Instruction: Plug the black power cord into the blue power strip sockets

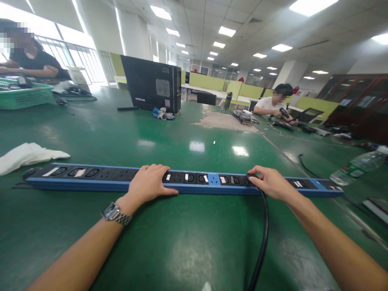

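Observation:
A long blue and black power strip [194,188] lies across the green table, with rows of sockets and small white stickers along its top. My left hand [150,184] wraps over the strip left of its middle, thumb along the near edge. On the right part of the strip, my right hand [268,182] pinches a black plug at the end of a thick black power cord [263,234]. The plug sits at a socket, mostly covered by my fingers; how deep it goes in is hidden. From there the cord hangs toward me and leaves the bottom of the view.
A white cloth [30,155] lies left, a plastic bottle [359,166] right. Behind stand a black computer case [151,85] with gloves [163,113] beside it and a green basket [27,97]. Two people sit at the table's far sides, one holding a dark tool.

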Demonstrator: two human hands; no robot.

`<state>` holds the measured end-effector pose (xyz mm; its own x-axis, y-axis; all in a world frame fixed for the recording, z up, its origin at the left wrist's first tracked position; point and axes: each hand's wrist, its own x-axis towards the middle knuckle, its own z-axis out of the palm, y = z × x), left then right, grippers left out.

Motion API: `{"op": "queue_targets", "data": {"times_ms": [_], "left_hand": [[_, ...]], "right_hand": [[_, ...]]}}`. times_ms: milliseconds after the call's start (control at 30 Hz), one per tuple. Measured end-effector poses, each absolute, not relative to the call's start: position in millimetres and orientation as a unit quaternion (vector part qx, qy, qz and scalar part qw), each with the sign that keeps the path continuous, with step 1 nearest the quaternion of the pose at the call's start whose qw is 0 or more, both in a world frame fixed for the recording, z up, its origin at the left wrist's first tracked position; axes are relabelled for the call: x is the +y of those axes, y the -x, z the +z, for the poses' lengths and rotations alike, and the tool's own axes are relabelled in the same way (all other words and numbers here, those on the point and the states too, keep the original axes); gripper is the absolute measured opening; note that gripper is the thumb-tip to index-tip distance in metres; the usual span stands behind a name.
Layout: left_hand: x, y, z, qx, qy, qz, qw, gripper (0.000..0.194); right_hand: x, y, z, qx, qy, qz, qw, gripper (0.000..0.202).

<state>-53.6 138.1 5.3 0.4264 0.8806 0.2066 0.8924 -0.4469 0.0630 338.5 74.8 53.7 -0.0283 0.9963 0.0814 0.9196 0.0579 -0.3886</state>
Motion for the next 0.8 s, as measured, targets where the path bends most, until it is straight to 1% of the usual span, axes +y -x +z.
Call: {"op": "queue_targets", "data": {"times_ms": [133, 233, 333, 467, 533, 600, 733, 800], "left_hand": [[138.3, 53.7, 4.6, -0.527, 0.843, -0.104, 0.027, 0.081], [138.5, 53.9, 3.8, -0.528, 0.842, -0.110, 0.024, 0.080], [138.4, 53.9, 3.4, -0.526, 0.843, -0.110, 0.025, 0.078], [137.8, 54.0, 3.4, -0.523, 0.845, -0.105, 0.032, 0.079], [137.5, 54.0, 3.4, -0.522, 0.846, -0.102, 0.036, 0.078], [137.3, 53.7, 3.3, -0.522, 0.846, -0.100, 0.039, 0.078], [137.1, 53.1, 3.2, -0.523, 0.845, -0.102, 0.043, 0.078], [137.1, 53.1, 2.9, -0.524, 0.844, -0.104, 0.043, 0.078]], "right_hand": [[75.1, -347.5, 48.7, -0.681, 0.675, 0.202, 0.199, 0.039], [75.1, -350.5, 46.6, -0.691, 0.662, 0.215, 0.198, 0.039], [77.9, -349.0, 48.7, -0.667, 0.679, 0.232, 0.200, 0.037], [82.3, -346.6, 49.0, -0.632, 0.683, 0.299, 0.211, 0.038], [82.1, -345.8, 45.7, -0.622, 0.684, 0.313, 0.219, 0.040], [80.4, -344.7, 42.0, -0.638, 0.690, 0.269, 0.210, 0.038], [78.8, -339.7, 46.7, -0.696, 0.691, 0.112, 0.157, 0.031], [80.2, -331.4, 57.5, -0.677, 0.712, 0.059, 0.176, 0.028]]}}
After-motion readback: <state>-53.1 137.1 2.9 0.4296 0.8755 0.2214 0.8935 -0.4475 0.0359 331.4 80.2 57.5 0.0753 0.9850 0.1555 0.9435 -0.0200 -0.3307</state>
